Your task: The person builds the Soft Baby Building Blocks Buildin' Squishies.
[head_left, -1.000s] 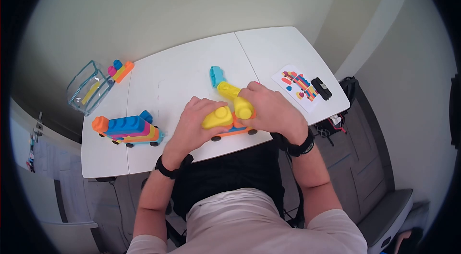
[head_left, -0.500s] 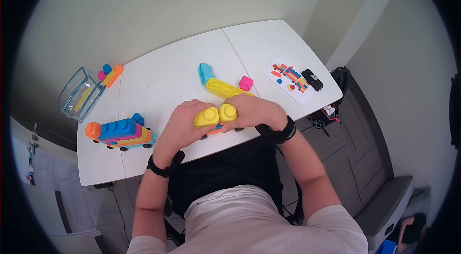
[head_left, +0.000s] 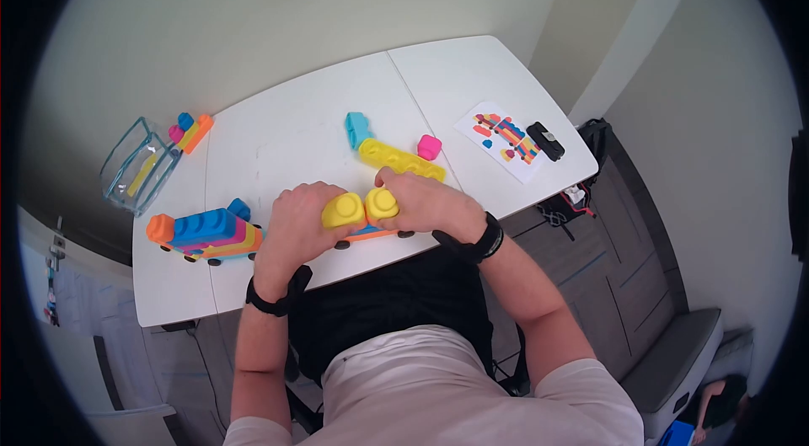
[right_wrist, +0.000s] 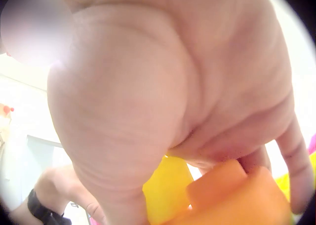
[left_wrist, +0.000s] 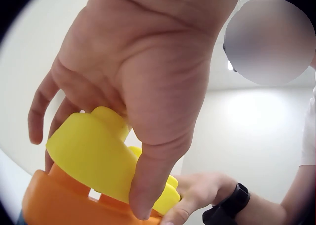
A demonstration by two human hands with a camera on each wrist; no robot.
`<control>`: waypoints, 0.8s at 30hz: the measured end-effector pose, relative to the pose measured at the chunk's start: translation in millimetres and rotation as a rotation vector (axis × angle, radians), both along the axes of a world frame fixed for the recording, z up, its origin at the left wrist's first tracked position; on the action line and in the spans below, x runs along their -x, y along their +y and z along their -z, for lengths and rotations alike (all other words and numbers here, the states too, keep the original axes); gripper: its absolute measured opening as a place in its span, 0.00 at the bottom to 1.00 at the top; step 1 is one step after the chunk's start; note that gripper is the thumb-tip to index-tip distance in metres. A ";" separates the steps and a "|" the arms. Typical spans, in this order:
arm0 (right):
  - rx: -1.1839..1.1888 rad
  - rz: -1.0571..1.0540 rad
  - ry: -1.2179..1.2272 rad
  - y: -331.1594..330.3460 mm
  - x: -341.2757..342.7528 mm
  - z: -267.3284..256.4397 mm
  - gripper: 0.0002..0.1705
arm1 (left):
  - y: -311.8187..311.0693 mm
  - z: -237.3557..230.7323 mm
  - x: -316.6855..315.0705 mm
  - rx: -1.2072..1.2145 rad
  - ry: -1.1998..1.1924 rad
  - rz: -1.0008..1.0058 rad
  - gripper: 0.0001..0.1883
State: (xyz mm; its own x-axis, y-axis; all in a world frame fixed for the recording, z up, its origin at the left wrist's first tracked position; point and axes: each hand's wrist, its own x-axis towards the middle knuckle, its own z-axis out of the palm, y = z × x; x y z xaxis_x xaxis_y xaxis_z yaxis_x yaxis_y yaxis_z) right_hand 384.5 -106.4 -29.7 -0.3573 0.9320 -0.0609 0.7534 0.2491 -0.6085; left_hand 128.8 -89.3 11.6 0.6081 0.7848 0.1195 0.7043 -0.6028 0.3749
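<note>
My left hand grips a rounded yellow brick on a wheeled orange and blue base. Beside it, my right hand pinches a second yellow brick at the base's right part. The left wrist view has thumb and fingers of the left hand around the yellow brick, which sits over an orange piece. From the right wrist, the right hand covers much of its yellow brick; an orange piece lies close below the palm.
Behind the hands lie a long yellow piece, a turquoise piece and a pink brick. A built vehicle stands left, near a clear case and small bricks. A picture sheet and black object lie right.
My right hand has brought its yellow brick down beside the left one. The pink brick has come into full view. The head view has shifted, and both hands appear further left.
</note>
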 end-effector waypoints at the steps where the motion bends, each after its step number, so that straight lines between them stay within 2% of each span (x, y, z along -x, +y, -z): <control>1: 0.002 -0.005 0.003 -1.9 2.1 -6.9 0.38 | -0.5 0.5 1.0 -0.032 -0.018 0.000 0.24; 3: 0.129 0.020 -0.025 -6.9 3.6 -23.6 0.40 | 0.0 2.8 2.8 -0.062 -0.031 -0.001 0.24; 6: 0.025 0.007 -0.049 -7.3 1.9 -10.7 0.42 | 3.1 8.9 1.4 -0.042 -0.111 0.043 0.25; 9: 0.043 0.008 -0.080 -7.2 7.5 -17.8 0.44 | -0.1 10.9 -1.4 0.006 -0.138 0.076 0.27; 13: 0.050 -0.033 -0.085 0.3 20.6 -16.1 0.47 | -2.0 9.7 4.8 -0.007 -0.084 -0.017 0.33; 14: -0.016 -0.043 -0.093 2.3 25.7 -10.3 0.47 | -1.5 10.5 8.1 -0.032 -0.072 -0.031 0.35; 18: -0.111 -0.050 -0.096 0.4 49.5 -7.3 0.46 | -3.0 5.9 24.3 -0.015 -0.032 -0.064 0.36; 20: -0.123 -0.051 -0.078 -1.4 60.8 -8.9 0.44 | -5.7 5.8 30.9 -0.084 -0.024 -0.117 0.37; 24: -0.089 -0.083 -0.036 4.2 77.2 -10.6 0.41 | -12.1 -4.7 38.7 0.041 0.037 -0.279 0.32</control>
